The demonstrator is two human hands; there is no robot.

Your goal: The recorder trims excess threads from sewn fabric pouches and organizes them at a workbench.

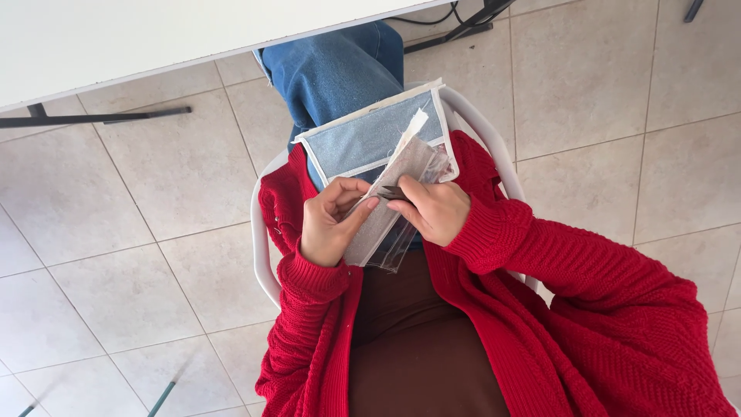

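I sit on a white chair (263,255) in a red knitted cardigan and blue jeans. A flat blue-grey pouch with white edging (363,139) lies on my lap. My left hand (328,220) holds a grey, sparkly sheet (378,224) by its left edge, thumb on top. My right hand (434,210) pinches the same stack from the right, together with a clear plastic sleeve (395,251) under it. A small dark item sits between my right fingers; what it is cannot be made out. A white paper strip (414,125) sticks up from the top of the stack.
A white table (154,35) edge runs across the top left, with its dark metal foot (93,118) on the beige tiled floor. Black cables and another frame leg (463,23) lie at the top right. Tiled floor surrounds the chair.
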